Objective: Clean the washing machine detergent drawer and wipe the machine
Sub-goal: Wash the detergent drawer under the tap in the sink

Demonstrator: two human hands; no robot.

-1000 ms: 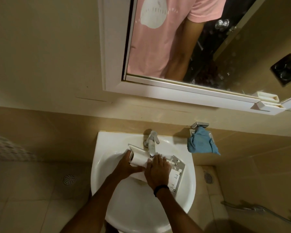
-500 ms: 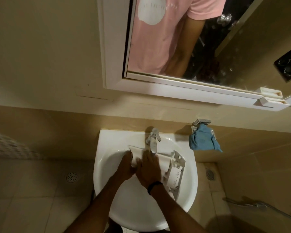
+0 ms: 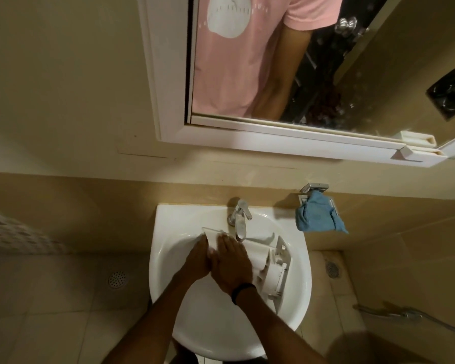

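Left hand (image 3: 199,258) grips the front end of the drawer (image 3: 260,261). Right hand (image 3: 231,264) lies flat on top of it, fingers spread, palm pressed down, holding nothing visible. Drawer sits tilted in the sink (image 3: 168,258), just under the tap (image 3: 240,219); cannot tell if water runs. Blue cloth (image 3: 317,216) hangs on the wall hook beside the sink, untouched. Judging by this: drawer is out and mid-wash by bare hands. Left: finish rinsing, refit it, wipe the machine, which is not in view.
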